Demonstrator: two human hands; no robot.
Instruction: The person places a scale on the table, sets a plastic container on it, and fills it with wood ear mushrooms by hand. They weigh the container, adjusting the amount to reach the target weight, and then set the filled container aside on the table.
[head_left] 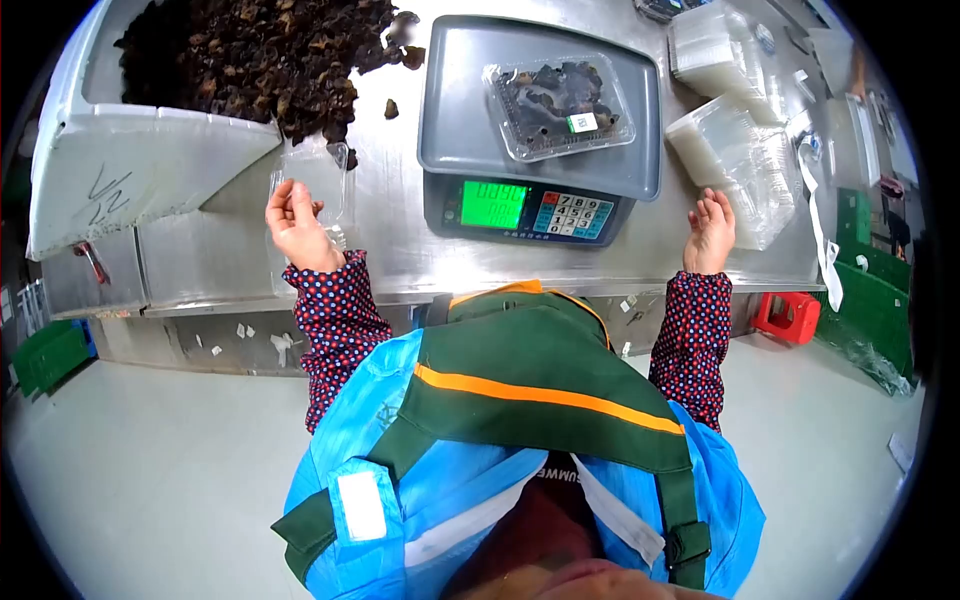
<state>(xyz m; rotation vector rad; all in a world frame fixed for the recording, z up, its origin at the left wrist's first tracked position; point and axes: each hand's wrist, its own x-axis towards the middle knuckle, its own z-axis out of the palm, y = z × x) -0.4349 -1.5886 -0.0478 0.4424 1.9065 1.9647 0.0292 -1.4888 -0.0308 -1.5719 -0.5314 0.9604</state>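
My left hand (303,228) is over a clear plastic tray (338,195) at the table's front left. Its fingers are curled, and a small dark piece shows at the fingertips. My right hand (710,232) is raised beside stacked clear plastic boxes (735,165), fingers loosely bent and thumb apart, with nothing visible in it. Between the hands stands a digital scale (540,120) with a lit green display. On its pan rests a closed clear box (560,105) with dark, wrinkled pieces like wood ear mushrooms and a small label.
Loose dark brown pieces (270,60) are heaped at the back left, by a white tub (150,165) with handwriting on it. More clear boxes (710,50) stand at the back right. A white strap (820,220) hangs over the right edge. A red stool (788,316) stands below.
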